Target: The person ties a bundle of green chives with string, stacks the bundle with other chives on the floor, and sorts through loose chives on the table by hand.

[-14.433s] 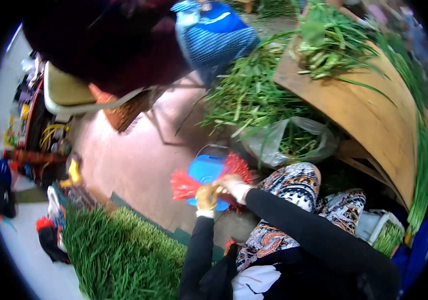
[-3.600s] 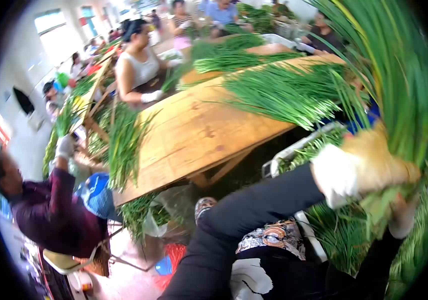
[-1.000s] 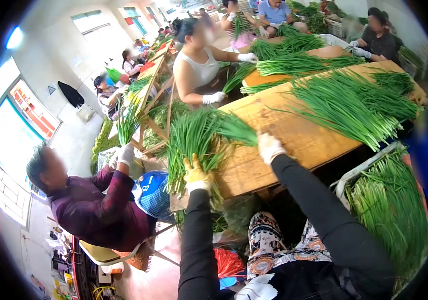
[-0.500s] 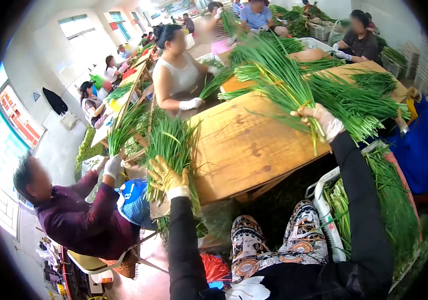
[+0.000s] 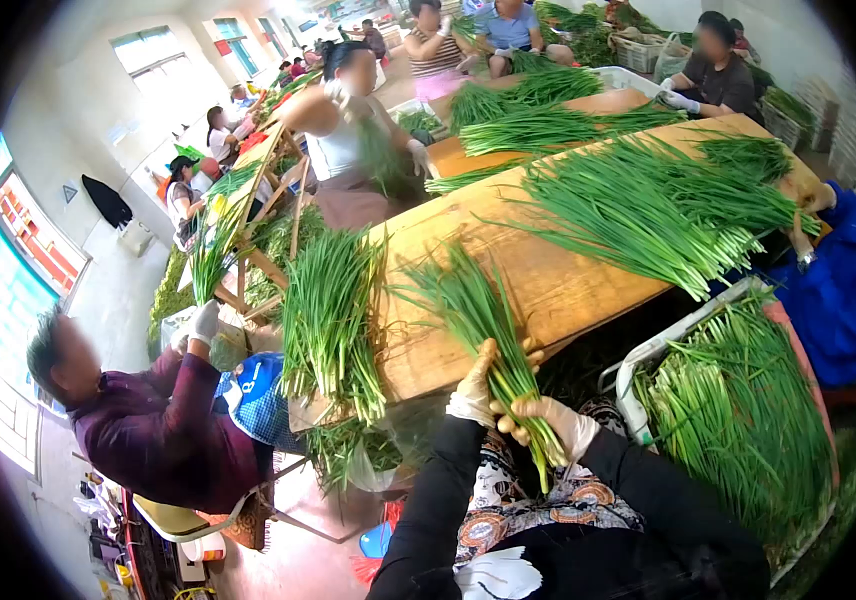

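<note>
Before me, over the near edge of the wooden table [image 5: 588,287], I hold a bunch of green chives [image 5: 480,312] at a slant, leaves pointing away and pale stem ends toward my lap. Fingers of my gloved left hand [image 5: 475,388] wrap the stems from the left. Lower down, my gloved right hand [image 5: 555,422] is closed round the same bunch near its cut ends. To the left on the table lies a loose heap of chives [image 5: 330,315]. A broad row of chives [image 5: 638,215] covers the table's right part.
A white crate [image 5: 636,412] full of chives stands by my right leg. At my left sits a person in a dark purple jacket [image 5: 163,430]; a person in blue [image 5: 838,285] is at the right. Another person in a white top [image 5: 343,145] stands across the table.
My right hand came down from the upper right with its bunch to my lap. My left hand left the left heap and now grips that bunch too.
</note>
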A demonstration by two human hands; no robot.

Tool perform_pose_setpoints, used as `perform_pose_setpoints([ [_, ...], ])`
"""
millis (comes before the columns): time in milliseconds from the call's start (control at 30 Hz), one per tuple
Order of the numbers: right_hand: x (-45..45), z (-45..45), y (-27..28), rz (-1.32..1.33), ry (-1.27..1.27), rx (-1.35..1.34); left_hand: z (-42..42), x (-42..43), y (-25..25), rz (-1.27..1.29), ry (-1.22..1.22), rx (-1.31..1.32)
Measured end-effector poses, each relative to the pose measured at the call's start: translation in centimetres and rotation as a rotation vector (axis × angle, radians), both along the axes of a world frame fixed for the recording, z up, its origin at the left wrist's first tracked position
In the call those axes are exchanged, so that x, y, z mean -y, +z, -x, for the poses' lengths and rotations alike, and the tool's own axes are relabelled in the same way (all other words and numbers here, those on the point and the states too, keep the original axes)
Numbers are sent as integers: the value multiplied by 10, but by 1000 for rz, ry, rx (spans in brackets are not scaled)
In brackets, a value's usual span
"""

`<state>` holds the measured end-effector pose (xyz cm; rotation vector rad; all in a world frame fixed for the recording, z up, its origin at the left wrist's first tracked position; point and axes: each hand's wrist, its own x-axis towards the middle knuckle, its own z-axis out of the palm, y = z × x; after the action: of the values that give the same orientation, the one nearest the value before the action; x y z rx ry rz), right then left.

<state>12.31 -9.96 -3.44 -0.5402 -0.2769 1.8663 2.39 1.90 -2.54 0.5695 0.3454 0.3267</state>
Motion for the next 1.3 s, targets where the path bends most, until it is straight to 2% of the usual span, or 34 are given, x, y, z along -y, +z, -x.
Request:
perform_pose_setpoints([
  [33,4,4,-8,-33,38,-3,-3,2,-7,87,31,54],
  [67,11,3,-5,-100,66,166,-4,6,-6,53,145,99],
  [100,11,1,-11,-122,126,260,1,4,-9,78,143,68],
  [167,2,-15,-25,-243,272,675,-1,-8,-21,-125,50,233],
  [200,-3,-25,-14,-561,106,953,-1,-9,-9,-128,52,237],
  [233,-18,-40,-18,-612,65,794,-1,-10,6,-221,62,64],
  [267,-26,-50,16,-600,-69,737,-3,-9,21,-311,71,-110],
  [300,-37,-49,47,-694,-165,670,-9,-9,30,-310,68,-108],
  [333,-48,-47,79,-791,-257,602,-17,-8,37,-526,123,-159],
  [367,-61,-51,95,-789,-373,741,-26,-7,46,-745,178,-208],
  [400,-73,-52,112,-696,-380,815,-35,-2,58,-1306,328,-384],
  [433,-72,-35,163,-532,-518,852,-51,-9,60,-1244,513,-263],
  [467,-97,-42,166,-505,-651,945,-61,-30,65,-1289,509,-214],
  [500,-98,-39,203,-547,-723,996,-64,-29,103,-1223,534,-292],
  [533,-108,-37,221,-669,-816,974,-67,-31,132,-1157,562,-121],
  [567,-106,-32,246,-861,-802,869,-71,-42,148,-1073,560,20],
  [600,-112,-32,260,-817,-797,935,-69,-42,175,-1165,567,-85],
  [633,-128,-36,267,-797,-871,1145,-70,-53,179,-1181,577,-11],
  [700,-141,-38,269,-839,-870,1050,-65,-55,192,-903,442,232],
  [767,-147,-41,258,-808,-802,1099,-58,-85,173,-295,94,556],
  [800,-145,-42,255,-773,-732,1146,-50,-92,166,-845,261,313],
  [833,-139,-39,246,-878,-689,1018,-44,-98,158,-1380,424,35],
  [867,-145,-40,231,-859,-673,924,-37,-88,166,-1138,286,74],
  [933,-145,-34,216,-776,-580,783,-35,-100,157,-1268,327,27],
  [967,-152,-32,211,-768,-503,815,-32,-99,162,-1295,281,-127],
  [1000,-160,-34,208,-753,-542,1012,-37,-112,148,-1281,320,54],
  [1033,-167,-36,206,-733,-578,1209,-36,-122,146,-1070,277,84],
  [1067,-168,-34,208,-781,-604,1148,-34,-125,151,-853,253,111],
  [1100,-170,-35,213,-731,-547,1178,-33,-120,156,-1282,324,105],
  [1167,-173,-33,220,-765,-583,1182,-35,-129,158,-1199,365,149],
  [1200,-176,-31,219,-873,-679,1069,-30,-111,179,-1156,342,131],
  [1233,-177,-32,219,-873,-682,1068,-25,-98,193,-1114,318,111],
  [1300,-169,-27,226,-1060,-556,1160,-19,-100,186,-1190,296,78],
])
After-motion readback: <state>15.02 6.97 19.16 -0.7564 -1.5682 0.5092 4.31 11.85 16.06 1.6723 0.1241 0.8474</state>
